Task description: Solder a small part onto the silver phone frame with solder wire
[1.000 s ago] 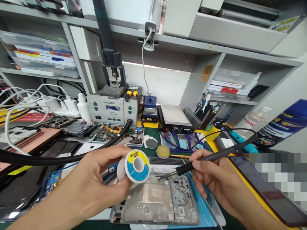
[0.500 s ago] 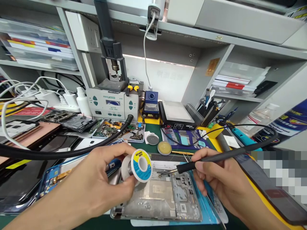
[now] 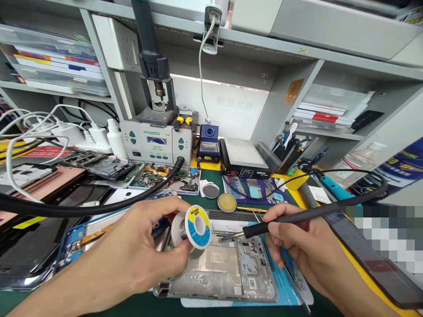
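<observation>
My left hand (image 3: 142,246) is closed around a spool of solder wire (image 3: 198,226) with a yellow and blue label, held above a metal phone frame (image 3: 214,277). Grey wire shows between the spool's white flanges. In my right hand (image 3: 297,237) is a soldering iron (image 3: 256,230) with a black grip, its tip pointing left beside the spool, over the frame's upper part. I cannot tell whether the tip touches anything. The same hand also keeps a pair of tweezers (image 3: 295,288), slanting down to the lower right. Beneath the frame lies a blue and white sheet (image 3: 286,286).
An open tin of yellowish paste (image 3: 227,202) sits behind the frame. Further back stand a rework station (image 3: 155,143), a soldering station (image 3: 209,147) and a heating plate (image 3: 244,154). Phone parts (image 3: 89,193) crowd the left. A black hose (image 3: 99,209) crosses behind my left hand.
The spool has turned slightly in my left hand, so more of the wound wire shows. The soldering iron has barely moved. The whole view has shifted a little.
</observation>
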Demonstrator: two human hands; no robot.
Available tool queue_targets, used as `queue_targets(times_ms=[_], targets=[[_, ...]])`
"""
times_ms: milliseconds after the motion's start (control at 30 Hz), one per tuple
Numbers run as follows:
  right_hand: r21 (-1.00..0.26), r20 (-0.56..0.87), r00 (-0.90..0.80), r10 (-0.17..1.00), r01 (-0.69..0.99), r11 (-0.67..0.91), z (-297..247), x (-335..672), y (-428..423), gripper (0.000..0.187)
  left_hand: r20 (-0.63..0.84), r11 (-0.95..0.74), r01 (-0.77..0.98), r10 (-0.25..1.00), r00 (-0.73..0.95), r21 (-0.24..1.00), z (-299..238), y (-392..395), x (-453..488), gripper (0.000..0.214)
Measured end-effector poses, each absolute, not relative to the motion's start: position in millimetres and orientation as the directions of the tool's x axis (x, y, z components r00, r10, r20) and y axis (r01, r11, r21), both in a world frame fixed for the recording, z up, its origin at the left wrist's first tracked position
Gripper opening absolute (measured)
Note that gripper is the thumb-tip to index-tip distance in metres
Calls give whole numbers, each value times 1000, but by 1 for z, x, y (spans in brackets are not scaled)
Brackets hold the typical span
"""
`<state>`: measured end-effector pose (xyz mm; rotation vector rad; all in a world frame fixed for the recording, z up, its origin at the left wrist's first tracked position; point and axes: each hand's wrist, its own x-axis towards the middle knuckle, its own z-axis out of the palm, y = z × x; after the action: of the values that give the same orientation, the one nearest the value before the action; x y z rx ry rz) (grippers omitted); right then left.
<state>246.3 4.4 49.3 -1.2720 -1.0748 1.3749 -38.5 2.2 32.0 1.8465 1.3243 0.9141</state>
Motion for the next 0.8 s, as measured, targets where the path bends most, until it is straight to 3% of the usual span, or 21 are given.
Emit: queue_targets(times_ms=[133, 500, 800], targets=[[-983, -166, -13, 986, -72, -167, 49, 246, 5, 19, 113, -272, 514, 941, 320, 814, 28, 4, -44, 30], [-983, -160, -19, 987, -87, -161, 48, 248, 6, 19, 16, -178, 522, 954, 299, 834, 31, 3, -39, 14], [-984, -155, -6, 988, -85, -155, 49, 246, 5, 21, -41, -128, 488, 946, 322, 864, 30, 3, -40, 21]])
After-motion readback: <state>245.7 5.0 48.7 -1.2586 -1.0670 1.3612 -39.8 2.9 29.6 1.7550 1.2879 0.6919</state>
